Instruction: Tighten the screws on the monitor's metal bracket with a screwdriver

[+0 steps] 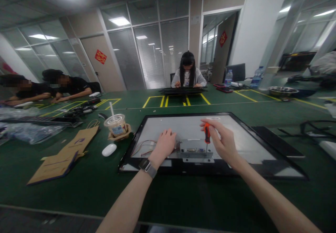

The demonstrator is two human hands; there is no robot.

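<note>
A flat monitor panel (pixel 252 145) with a black frame lies face down on the green table. Near its front edge sits a small metal bracket (pixel 193 148), with thin coloured wires (pixel 143 148) running off to its left. My left hand (pixel 165 144) rests palm down on the panel just left of the bracket, fingers curled, holding nothing I can see. My right hand (pixel 222 140) grips an orange-handled screwdriver (pixel 207 133) held upright, its tip down on the bracket's right side. A watch is on my left wrist.
A drink cup with a straw (pixel 116 124), a white mouse (pixel 109 150) and brown paper bags (pixel 63 152) lie left of the panel. Another black panel (pixel 278 142) lies to the right. People sit at the far side and far left. Water bottles (pixel 229 77) stand beyond.
</note>
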